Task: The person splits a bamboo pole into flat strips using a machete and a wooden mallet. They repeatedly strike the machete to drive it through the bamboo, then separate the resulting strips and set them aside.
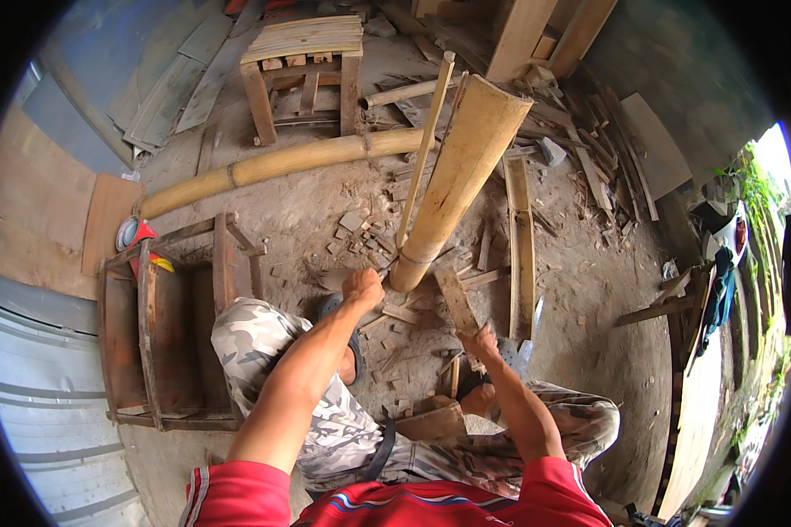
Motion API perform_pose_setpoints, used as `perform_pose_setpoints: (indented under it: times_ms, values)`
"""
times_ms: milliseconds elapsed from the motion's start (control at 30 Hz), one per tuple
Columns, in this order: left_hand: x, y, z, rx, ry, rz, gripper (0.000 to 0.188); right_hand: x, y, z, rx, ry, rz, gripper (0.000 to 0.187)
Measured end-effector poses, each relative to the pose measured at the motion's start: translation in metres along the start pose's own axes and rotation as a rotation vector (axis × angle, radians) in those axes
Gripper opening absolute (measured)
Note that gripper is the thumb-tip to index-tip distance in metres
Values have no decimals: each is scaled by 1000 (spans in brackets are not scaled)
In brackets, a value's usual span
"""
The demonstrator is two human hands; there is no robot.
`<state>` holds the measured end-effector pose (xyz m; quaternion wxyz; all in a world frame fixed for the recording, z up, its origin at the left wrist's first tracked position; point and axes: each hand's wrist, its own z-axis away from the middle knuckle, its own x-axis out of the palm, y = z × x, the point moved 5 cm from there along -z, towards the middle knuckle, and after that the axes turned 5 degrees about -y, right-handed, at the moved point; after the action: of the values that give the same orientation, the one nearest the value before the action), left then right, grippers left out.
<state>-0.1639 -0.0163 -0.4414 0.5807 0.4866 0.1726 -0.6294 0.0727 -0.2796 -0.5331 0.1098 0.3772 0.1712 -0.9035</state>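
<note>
A half-round length of split bamboo (457, 176) stands tilted on the ground in front of me, its upper end leaning away to the right. My left hand (363, 290) is closed in a fist beside its lower end, around what looks like a knife; its handle is mostly hidden in the fist. A greyish, blade-like tip (448, 258) shows on the bamboo's other side. My right hand (477, 341) grips the near end of a flat wooden block (456, 301), just right of the bamboo's foot. A thin bamboo strip (426, 145) rises along the left side.
A long bamboo pole (281, 164) lies across the floor beyond. Behind it stands a slatted wooden stool (303, 53). An overturned wooden frame (149, 334) is at my left. Another split bamboo piece (520, 250) lies at right, and wood scraps (360, 233) litter the ground.
</note>
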Motion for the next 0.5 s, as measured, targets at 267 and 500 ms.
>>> perform_pose_setpoints:
  times_ms: [267,500]
  values:
    - [9,11,6,-77,-107,19,40,-234,-179,97,-832,268,-361,111]
    - [25,37,31,-145,-189,147,46,-222,-209,128,-794,196,-249,104]
